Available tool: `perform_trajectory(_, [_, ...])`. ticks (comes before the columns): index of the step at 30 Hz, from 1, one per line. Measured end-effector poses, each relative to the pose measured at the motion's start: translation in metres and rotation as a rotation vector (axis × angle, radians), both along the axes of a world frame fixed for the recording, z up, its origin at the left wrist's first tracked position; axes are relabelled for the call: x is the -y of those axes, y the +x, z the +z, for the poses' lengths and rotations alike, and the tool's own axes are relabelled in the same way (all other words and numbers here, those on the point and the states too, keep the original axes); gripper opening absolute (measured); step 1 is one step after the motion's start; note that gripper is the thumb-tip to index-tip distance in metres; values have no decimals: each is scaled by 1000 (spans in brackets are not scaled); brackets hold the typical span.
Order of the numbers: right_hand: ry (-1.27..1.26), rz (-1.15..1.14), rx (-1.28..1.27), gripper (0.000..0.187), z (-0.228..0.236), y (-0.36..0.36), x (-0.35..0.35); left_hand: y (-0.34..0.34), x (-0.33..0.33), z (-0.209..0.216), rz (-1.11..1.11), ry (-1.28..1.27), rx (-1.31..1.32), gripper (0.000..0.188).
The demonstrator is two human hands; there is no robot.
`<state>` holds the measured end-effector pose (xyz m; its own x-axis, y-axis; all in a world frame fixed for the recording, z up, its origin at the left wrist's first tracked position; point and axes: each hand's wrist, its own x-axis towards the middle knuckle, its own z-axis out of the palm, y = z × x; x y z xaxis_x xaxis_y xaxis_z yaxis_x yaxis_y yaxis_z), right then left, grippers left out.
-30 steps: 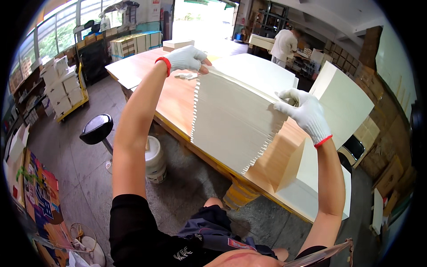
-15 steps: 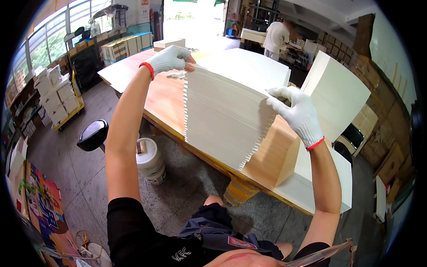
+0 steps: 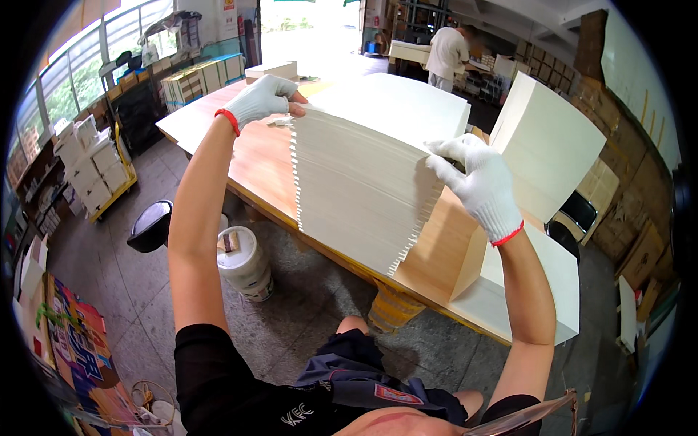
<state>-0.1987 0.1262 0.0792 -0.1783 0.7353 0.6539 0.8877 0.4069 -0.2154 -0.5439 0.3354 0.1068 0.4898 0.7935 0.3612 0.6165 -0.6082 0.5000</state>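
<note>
Tilted in front of me is a stack of thin grey sheets (image 3: 360, 189), with rows of small white teeth along its left and right sides. My left hand (image 3: 263, 100), in a white knit glove with a red cuff, pinches its far left corner between thumb and bare fingertips. At the far right corner, my right hand (image 3: 478, 182) is gloved the same way and closes on the edge with thumb and fingers. Beneath lies a wooden-topped table (image 3: 254, 156). Beyond the grey sheets spreads a large white sheet stack (image 3: 407, 98).
A tall white sheet stack (image 3: 549, 138) stands at the right, near a pale block (image 3: 531, 283) on the table's near corner. A white bucket (image 3: 243, 265) and black stool (image 3: 153, 225) stand left of the table. One person (image 3: 446, 57) works at the back.
The whole view has shifted slightly, with the sheets and both hands a little further left in the picture. Both hands keep their grip on the grey stack.
</note>
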Motion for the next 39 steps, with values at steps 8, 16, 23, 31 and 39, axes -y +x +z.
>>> perform_trajectory(8, [200, -19, 95, 22, -13, -1, -2, -1, -1, -6, -44, 46, 38, 25])
perform_trajectory(16, [296, -80, 156, 21, -17, -4, 0, 1, -5, -9, -61, 47, 65, 30])
perform_trajectory(23, [420, 47, 201, 21, -31, -7, -17, -19, -32, -28, -78, 130, 30, 35])
perform_trajectory(31, [225, -34, 268, 25, -33, 18, -11, 9, -18, -33, 13, 242, 77, 32])
perform_trajectory(39, [334, 56, 327, 29, -39, 25, -21, 4, -29, -35, 46, 185, 76, 49])
